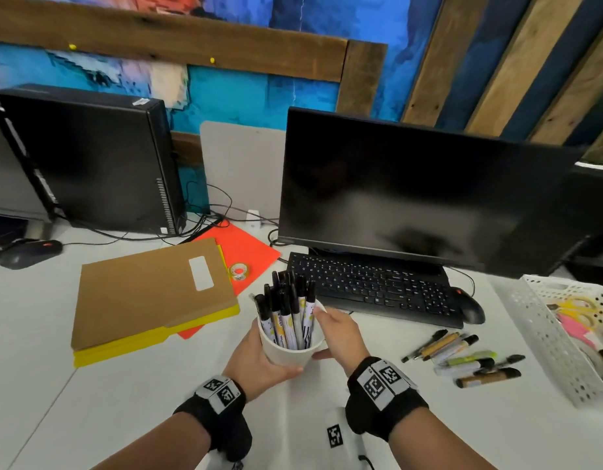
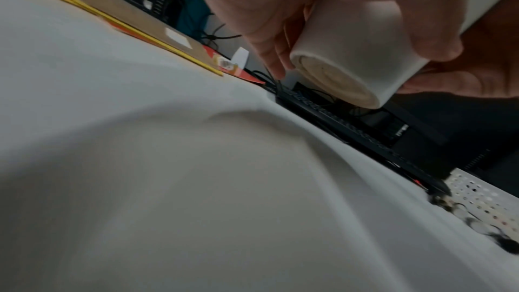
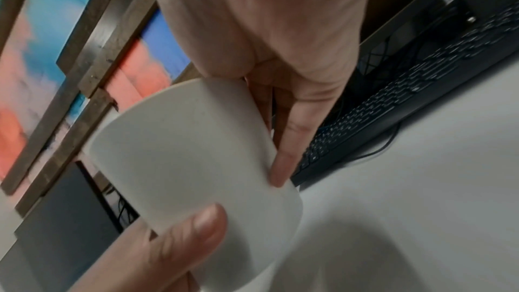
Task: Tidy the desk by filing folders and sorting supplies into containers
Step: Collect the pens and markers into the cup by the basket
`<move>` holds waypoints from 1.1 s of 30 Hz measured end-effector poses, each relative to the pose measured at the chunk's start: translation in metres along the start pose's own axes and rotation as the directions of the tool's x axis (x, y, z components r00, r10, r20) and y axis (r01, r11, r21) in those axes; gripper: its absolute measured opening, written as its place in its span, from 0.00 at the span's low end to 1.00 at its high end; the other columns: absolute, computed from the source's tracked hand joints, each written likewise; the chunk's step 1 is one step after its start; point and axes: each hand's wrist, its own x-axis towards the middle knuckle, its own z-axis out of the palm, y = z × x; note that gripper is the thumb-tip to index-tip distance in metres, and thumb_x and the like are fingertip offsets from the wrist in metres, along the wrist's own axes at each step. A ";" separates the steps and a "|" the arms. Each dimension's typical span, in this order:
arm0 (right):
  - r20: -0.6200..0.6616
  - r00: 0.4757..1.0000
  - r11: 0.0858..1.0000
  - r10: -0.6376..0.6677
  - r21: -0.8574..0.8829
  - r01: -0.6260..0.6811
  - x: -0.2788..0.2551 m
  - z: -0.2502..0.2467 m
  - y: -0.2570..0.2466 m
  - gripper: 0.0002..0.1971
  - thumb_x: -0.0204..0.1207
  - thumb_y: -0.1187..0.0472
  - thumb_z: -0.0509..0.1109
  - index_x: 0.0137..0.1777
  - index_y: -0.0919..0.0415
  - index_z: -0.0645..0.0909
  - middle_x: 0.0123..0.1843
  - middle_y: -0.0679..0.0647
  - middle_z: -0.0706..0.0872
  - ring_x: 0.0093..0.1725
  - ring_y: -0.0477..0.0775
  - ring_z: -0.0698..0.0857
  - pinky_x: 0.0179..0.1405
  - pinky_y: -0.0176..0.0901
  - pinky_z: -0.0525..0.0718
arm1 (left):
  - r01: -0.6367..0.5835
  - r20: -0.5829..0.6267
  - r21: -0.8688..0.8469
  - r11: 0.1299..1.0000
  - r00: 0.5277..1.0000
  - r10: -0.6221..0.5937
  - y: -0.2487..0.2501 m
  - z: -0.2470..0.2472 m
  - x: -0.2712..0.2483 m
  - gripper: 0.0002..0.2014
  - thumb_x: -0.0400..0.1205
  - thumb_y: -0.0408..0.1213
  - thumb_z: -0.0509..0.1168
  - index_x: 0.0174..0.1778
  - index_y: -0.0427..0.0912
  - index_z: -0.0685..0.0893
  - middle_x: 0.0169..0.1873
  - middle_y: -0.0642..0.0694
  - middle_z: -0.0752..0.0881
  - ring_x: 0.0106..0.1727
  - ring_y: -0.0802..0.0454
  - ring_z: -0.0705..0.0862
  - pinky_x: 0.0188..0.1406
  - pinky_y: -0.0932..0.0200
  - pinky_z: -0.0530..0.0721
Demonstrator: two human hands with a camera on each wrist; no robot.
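Observation:
A white cup (image 1: 286,356) packed with several black-capped markers (image 1: 288,308) is held just above the desk in front of me. My left hand (image 1: 257,362) wraps round its left side and base. My right hand (image 1: 339,335) grips the right side, with fingers up at the rim. The left wrist view shows the cup (image 2: 359,52) tilted with its underside clear of the desk. In the right wrist view the cup (image 3: 191,163) has fingers (image 3: 286,154) curled along its wall. A brown folder (image 1: 147,293) lies on a yellow folder (image 1: 150,342) and an orange folder (image 1: 249,252).
Several loose markers (image 1: 462,359) lie to the right, near a white perforated basket (image 1: 544,337) holding scissors and notes. A tape roll (image 1: 238,270) sits on the orange folder. A keyboard (image 1: 371,286), mouse (image 1: 469,308) and monitor (image 1: 422,188) stand behind; a PC tower (image 1: 89,157) stands back left.

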 end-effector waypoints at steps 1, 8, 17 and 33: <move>-0.021 1.000 1.000 0.008 0.008 -0.008 -0.003 -0.006 -0.001 0.10 0.81 0.57 0.61 0.47 0.58 0.84 0.45 0.52 0.84 0.48 0.52 0.85 0.38 0.56 0.91 | -0.012 0.010 0.007 1.000 1.000 0.012 0.006 0.004 0.000 0.46 0.54 0.53 0.83 0.66 0.63 0.65 0.60 0.65 0.82 0.60 0.70 0.81 0.60 0.63 0.82; -0.132 0.990 0.999 0.046 0.001 -0.046 -0.021 -0.057 0.003 0.14 0.81 0.57 0.61 0.50 0.68 0.82 0.46 0.61 0.81 0.42 0.55 0.83 0.34 0.52 0.91 | -0.060 0.123 0.056 0.997 0.991 0.052 0.044 0.034 -0.002 0.49 0.55 0.53 0.81 0.68 0.64 0.59 0.53 0.74 0.77 0.53 0.74 0.80 0.47 0.81 0.75; -0.278 0.958 0.997 0.076 0.043 -0.067 -0.052 -0.149 0.025 0.12 0.82 0.62 0.60 0.44 0.72 0.75 0.35 0.57 0.71 0.40 0.56 0.81 0.42 0.58 0.89 | -0.075 0.281 0.079 0.994 0.958 0.050 0.097 0.115 -0.004 0.45 0.57 0.51 0.81 0.63 0.68 0.59 0.51 0.70 0.81 0.52 0.70 0.81 0.50 0.72 0.80; -0.409 0.907 0.989 0.102 -0.057 -0.137 -0.096 -0.358 0.100 0.10 0.81 0.63 0.59 0.41 0.67 0.76 0.35 0.57 0.75 0.42 0.61 0.82 0.38 0.56 0.90 | -0.123 0.504 0.022 0.992 0.859 0.096 0.172 0.327 -0.022 0.47 0.63 0.45 0.81 0.73 0.56 0.59 0.63 0.63 0.77 0.64 0.65 0.77 0.56 0.77 0.73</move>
